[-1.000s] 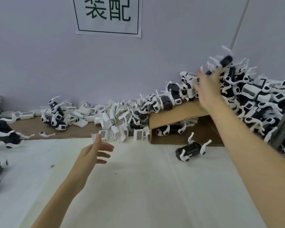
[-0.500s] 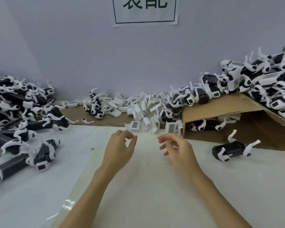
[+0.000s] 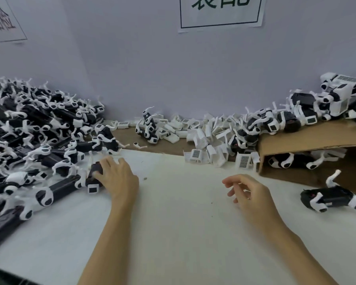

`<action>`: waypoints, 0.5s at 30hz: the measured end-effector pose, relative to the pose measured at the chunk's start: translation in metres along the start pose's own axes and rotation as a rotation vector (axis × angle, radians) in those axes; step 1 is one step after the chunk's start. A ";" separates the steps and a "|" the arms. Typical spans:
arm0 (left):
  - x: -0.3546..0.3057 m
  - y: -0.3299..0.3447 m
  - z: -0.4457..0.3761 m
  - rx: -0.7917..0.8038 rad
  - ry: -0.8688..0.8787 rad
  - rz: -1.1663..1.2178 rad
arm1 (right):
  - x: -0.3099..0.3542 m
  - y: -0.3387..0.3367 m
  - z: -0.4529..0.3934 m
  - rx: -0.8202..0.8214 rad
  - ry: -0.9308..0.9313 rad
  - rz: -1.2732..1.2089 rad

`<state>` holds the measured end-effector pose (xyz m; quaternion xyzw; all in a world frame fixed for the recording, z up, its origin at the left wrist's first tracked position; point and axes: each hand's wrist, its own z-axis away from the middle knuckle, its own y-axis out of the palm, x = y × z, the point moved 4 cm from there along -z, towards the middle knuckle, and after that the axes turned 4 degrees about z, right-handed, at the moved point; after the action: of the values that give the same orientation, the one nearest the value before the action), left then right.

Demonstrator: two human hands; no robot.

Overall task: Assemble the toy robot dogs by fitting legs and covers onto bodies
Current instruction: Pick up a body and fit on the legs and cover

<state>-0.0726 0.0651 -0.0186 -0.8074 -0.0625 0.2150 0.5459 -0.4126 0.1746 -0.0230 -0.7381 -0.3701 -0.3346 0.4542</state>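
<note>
Covers (image 3: 206,134) heaped behind; left hand (image 3: 119,177) touches dog body (image 3: 95,173).

Left hand (image 3: 119,177) grips toy dog (image 3: 94,176); right hand (image 3: 249,194) hovers.

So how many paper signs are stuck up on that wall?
2. One sign hangs at top centre, its upper part cut off by the frame. The other sign is at the far left, tilted and partly out of view. More may lie outside the picture.
</note>
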 end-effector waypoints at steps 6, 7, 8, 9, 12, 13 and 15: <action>0.000 0.005 -0.004 -0.050 0.107 0.361 | -0.006 0.004 0.001 0.029 0.037 -0.007; 0.000 0.008 -0.004 -0.028 0.111 0.400 | -0.007 0.004 0.001 0.032 0.037 -0.002; -0.001 0.011 -0.004 -0.005 0.117 0.429 | -0.007 0.004 0.001 0.032 0.037 0.001; -0.003 0.013 -0.004 0.011 0.132 0.457 | -0.007 0.004 0.001 0.033 0.039 0.006; -0.020 0.005 0.004 0.013 0.247 0.595 | -0.006 0.005 0.002 0.032 0.037 0.008; -0.030 0.000 0.009 0.012 0.314 0.672 | -0.005 0.005 0.002 0.028 0.042 -0.005; -0.056 -0.017 0.027 0.066 0.453 0.906 | -0.004 0.004 0.001 0.008 0.065 -0.069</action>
<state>-0.1317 0.0757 0.0039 -0.7620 0.4209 0.2514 0.4230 -0.4111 0.1728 -0.0287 -0.7118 -0.3815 -0.3723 0.4572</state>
